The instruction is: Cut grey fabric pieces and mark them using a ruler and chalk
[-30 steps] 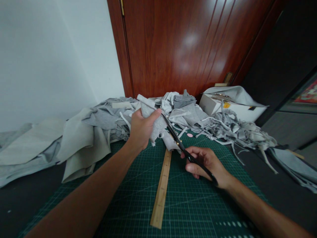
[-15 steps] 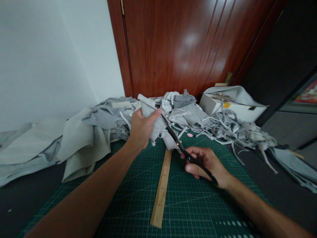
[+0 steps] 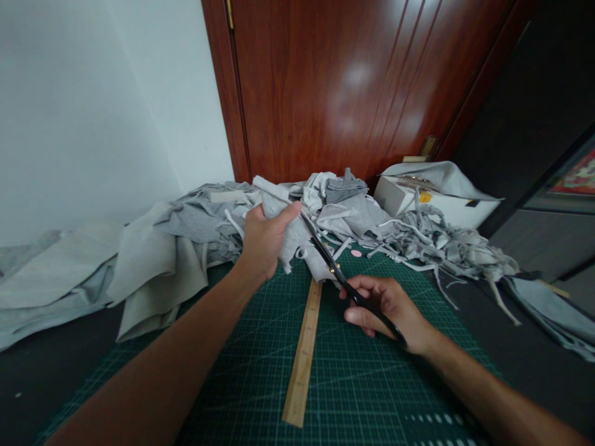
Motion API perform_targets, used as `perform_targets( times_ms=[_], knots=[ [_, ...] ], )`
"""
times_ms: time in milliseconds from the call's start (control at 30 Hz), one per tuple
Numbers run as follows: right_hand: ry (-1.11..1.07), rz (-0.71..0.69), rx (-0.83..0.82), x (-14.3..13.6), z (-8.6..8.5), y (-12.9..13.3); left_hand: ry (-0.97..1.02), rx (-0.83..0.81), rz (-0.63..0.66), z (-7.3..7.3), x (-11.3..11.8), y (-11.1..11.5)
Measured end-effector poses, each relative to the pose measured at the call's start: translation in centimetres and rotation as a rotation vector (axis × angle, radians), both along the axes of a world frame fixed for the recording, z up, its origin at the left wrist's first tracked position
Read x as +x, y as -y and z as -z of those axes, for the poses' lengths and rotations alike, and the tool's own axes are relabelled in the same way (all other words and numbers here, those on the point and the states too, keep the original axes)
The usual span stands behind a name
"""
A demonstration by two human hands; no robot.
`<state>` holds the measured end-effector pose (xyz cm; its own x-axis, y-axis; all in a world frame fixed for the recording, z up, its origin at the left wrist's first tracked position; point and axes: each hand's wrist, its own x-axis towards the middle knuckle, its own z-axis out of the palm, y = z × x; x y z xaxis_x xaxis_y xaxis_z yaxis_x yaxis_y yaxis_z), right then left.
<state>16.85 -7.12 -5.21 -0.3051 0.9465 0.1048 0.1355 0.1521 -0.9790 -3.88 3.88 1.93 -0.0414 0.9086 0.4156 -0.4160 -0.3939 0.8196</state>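
My left hand [image 3: 266, 238] pinches a light grey cloth piece [image 3: 292, 238] between thumb and fingers, raised above the green cutting mat [image 3: 362, 384]. Black scissors [image 3: 344, 282] are gripped in my right hand [image 3: 383, 306], their blades pointing up and left against the right side of the cloth. Whether the blades are parted is hard to tell. A wooden ruler [image 3: 304, 353] lies on the mat, its far end beneath the hanging cloth.
Heaped grey fabric [image 3: 199, 214] stretches along the back and left. Cut strips [image 3: 432, 232] lie tangled at the right, before a white box [image 3: 446, 207]. A brown door [image 3: 325, 93] stands behind. A small pink disc [image 3: 356, 253] rests on the mat.
My left hand and the cloth have shifted slightly left. My right hand has moved a little left with the scissors.
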Motion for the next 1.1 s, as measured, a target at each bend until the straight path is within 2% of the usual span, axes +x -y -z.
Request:
perform_targets(
  times_ms=[200,433,767,1100],
  knots=[
    [0.012,0.016,-0.005,0.0,-0.1,0.1,0.026,-0.014,0.002,-0.3,-0.1,0.0],
    [-0.001,0.022,-0.004,-0.1,0.1,0.1,0.046,-0.069,0.073,-0.7,-0.5,0.2],
    [0.000,0.056,-0.007,0.0,0.2,-0.1,-0.113,-0.166,0.224,-1.3,-1.1,0.7],
    [-0.001,0.071,-0.017,-0.2,0.0,-0.2,-0.179,-0.198,0.228,-1.6,-1.7,0.7]
  ],
)
